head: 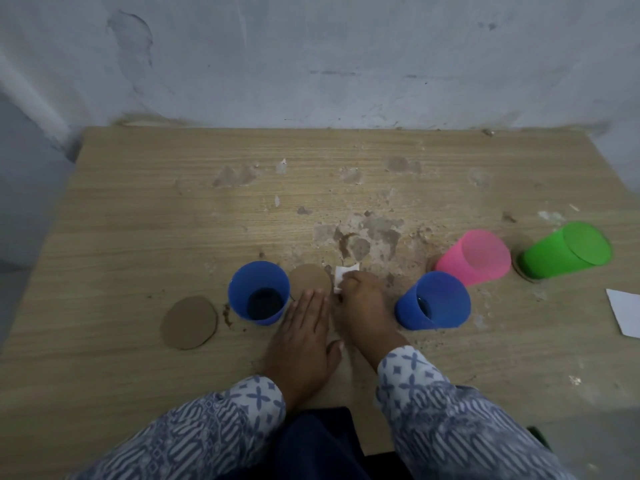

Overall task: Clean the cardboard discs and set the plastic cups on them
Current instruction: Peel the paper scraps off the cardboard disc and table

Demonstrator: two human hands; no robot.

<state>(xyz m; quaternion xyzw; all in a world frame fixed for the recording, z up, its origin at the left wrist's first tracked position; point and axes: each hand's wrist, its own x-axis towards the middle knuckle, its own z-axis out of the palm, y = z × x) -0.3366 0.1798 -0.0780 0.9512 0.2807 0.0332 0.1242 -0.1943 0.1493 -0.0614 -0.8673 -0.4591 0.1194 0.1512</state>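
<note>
Cardboard on the bench: the round brown cardboard disc [308, 277] lies flat near the table's middle. It looks thin, light and bendable, and likely to skid under a wipe. Best pinned from above, lifted by its rim.

The left hand [303, 337] does just that, straight fingers together, pressing its six o'clock edge. At three o'clock the right hand [362, 306] curls round a small white wipe [344, 273], just beside the rim.

At nine o'clock stands a blue plastic cup [258, 292], surely light, best held round the wall. Beyond it lies a second bare brown disc [189, 322]. Another blue cup [433, 301], a pink cup [474, 258] and a green cup [568, 249] stand out at three o'clock, on the scuffed wooden table [138, 202].
</note>
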